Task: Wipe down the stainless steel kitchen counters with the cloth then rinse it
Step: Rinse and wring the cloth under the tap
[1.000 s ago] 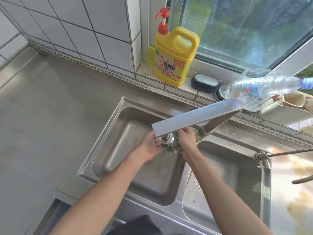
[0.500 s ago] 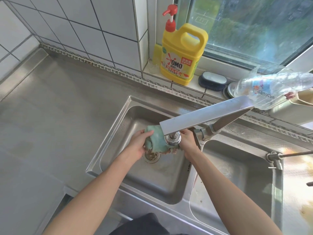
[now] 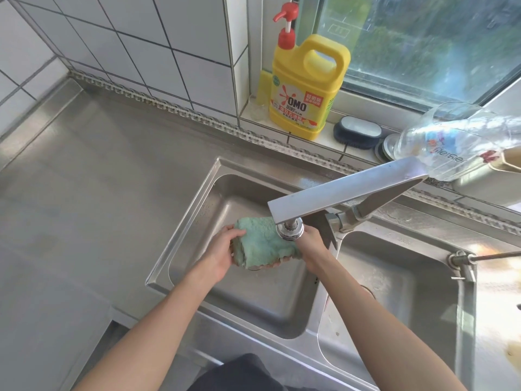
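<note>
Head view: the left hand (image 3: 222,253) and right hand (image 3: 310,246) both grip the green cloth (image 3: 259,245) under the faucet (image 3: 290,230) over the left sink basin (image 3: 197,210), suggesting the bench (image 3: 84,193) wipe is finished and rinsing underway, though no water stream is discernible.
</note>
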Tool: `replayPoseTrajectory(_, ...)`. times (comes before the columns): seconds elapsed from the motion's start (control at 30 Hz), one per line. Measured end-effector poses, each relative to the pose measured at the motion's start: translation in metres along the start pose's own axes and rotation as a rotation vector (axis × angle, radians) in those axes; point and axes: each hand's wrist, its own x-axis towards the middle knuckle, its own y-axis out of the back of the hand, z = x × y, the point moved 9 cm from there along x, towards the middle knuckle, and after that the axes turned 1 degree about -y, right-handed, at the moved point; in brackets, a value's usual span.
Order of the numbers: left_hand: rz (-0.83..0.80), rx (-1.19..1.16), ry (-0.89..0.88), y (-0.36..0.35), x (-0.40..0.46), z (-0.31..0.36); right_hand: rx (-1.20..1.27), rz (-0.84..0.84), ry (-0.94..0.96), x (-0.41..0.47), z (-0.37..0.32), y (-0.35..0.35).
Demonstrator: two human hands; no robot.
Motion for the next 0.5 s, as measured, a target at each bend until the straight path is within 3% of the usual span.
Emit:
replayPoseTrajectory(0.2, -0.048, -0.077, 0.123, -0.04, -0.011, -0.033, 0.072, 0.176, 0.063, -0.016, 0.019, 0.034)
replayPoseTrajectory(0.37, -0.104, -0.03, 0.165, -0.093, -0.017, -0.04, 0.077, 0.294, 0.222, -0.032, 0.007, 0.031)
replayPoseTrajectory(0.5, -0.081, 0.026, 0.124, -0.116, -0.011, -0.033, -0.169, 0.347, 0.324, -0.041, -0.008, 0.008)
